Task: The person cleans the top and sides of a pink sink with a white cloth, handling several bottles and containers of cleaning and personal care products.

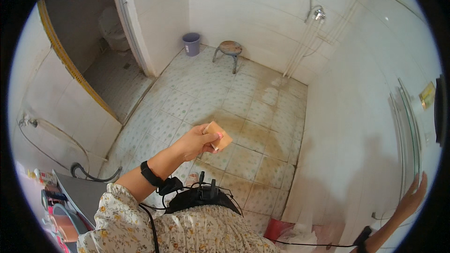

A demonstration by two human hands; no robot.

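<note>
My left hand (194, 143) is out over the middle of the floor, closed on a flat, square, light-orange sponge (220, 137). The thumb presses on its upper face, and the other fingers are partly hidden beneath it. At the far right, my right hand (414, 194) reaches up to the near end of a glass shelf (410, 126) on the white wall. Its fingers are stretched out along the shelf end; whether they touch the glass I cannot tell.
Brown stains mark the tiled floor (246, 161). A purple bucket (191, 47) and a small round stool (230, 48) stand at the back wall. A shower tap (318, 14) hangs above pipes. A doorway opens at left; a grey-topped surface (77, 192) and red container (276, 228) are near me.
</note>
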